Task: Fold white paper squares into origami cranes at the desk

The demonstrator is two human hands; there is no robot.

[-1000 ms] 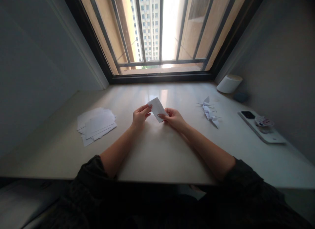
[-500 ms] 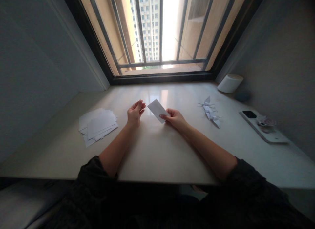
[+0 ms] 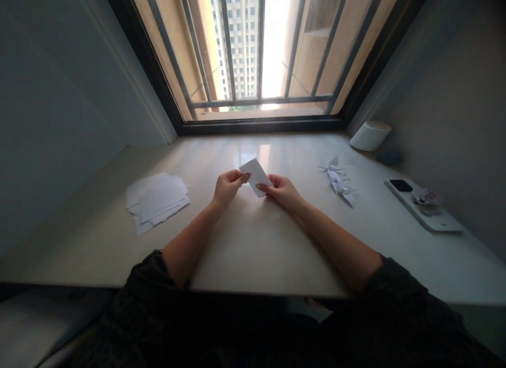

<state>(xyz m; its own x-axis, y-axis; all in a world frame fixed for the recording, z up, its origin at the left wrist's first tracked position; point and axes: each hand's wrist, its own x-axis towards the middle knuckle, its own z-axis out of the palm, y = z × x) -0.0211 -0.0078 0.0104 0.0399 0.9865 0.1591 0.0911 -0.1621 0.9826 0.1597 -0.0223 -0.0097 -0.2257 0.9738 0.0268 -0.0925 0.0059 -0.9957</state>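
A small folded sheet of white paper [image 3: 256, 177] is held between my two hands, tilted above the middle of the sill. My left hand [image 3: 229, 186] pinches its left corner between thumb and fingers. On the opposite side, my right hand [image 3: 281, 190] grips the lower right edge, with the thumb on top and the fingers partly hidden behind. To the left lies a loose stack of white paper sheets [image 3: 163, 199]. Several folded white paper cranes [image 3: 337, 181] rest in a row to the right of my right hand.
A phone [image 3: 422, 207] with a round grip on its back lies at the far right of the pale sill [image 3: 245, 252]. A white cylindrical object [image 3: 370, 135] stands in the back right corner beside a small dark item [image 3: 389, 157]. A barred window [image 3: 259, 126] closes off the back.
My left hand has moved right and taken hold of the folded paper's left corner. My right hand has kept its grip in nearly the same place.
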